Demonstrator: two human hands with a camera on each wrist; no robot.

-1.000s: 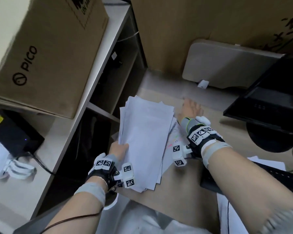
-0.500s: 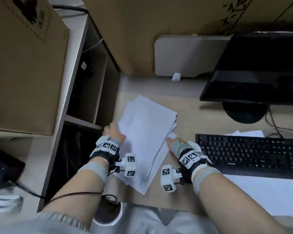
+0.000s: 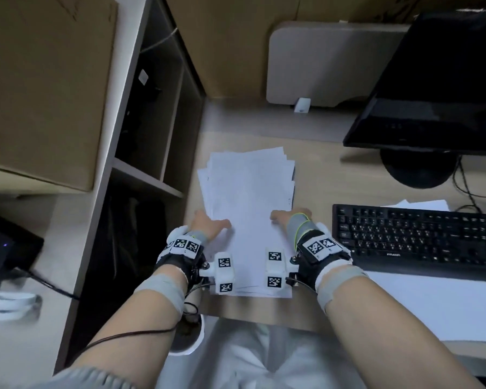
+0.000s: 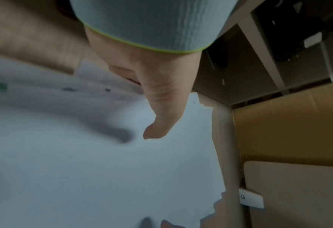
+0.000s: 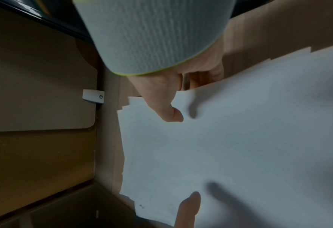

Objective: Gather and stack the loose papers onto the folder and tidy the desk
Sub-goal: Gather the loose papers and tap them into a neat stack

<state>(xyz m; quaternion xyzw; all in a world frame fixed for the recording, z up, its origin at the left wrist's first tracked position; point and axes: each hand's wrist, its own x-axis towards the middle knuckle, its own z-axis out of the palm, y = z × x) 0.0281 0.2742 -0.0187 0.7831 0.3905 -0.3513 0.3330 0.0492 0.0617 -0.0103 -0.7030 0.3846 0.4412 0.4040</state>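
A stack of white papers (image 3: 249,209) lies lengthwise on the wooden desk (image 3: 326,175), its far edges fanned unevenly. My left hand (image 3: 211,224) grips the stack's left edge with the thumb on top (image 4: 161,120). My right hand (image 3: 285,217) pinches the right edge, thumb on top (image 5: 169,111) and fingers (image 5: 200,80) tucked beneath the sheets. In the right wrist view the left thumb (image 5: 189,206) shows at the stack's opposite side. I cannot make out a folder.
A black keyboard (image 3: 415,237) sits right of the stack on more white sheets (image 3: 421,307). A dark monitor (image 3: 432,88) stands behind it. A shelf unit (image 3: 152,108) carrying a cardboard box (image 3: 45,88) borders the desk's left side.
The stack has turned from slanted to straight and come closer to the desk's front edge. My right hand has moved from the far end to the right edge; both hands now flank it.
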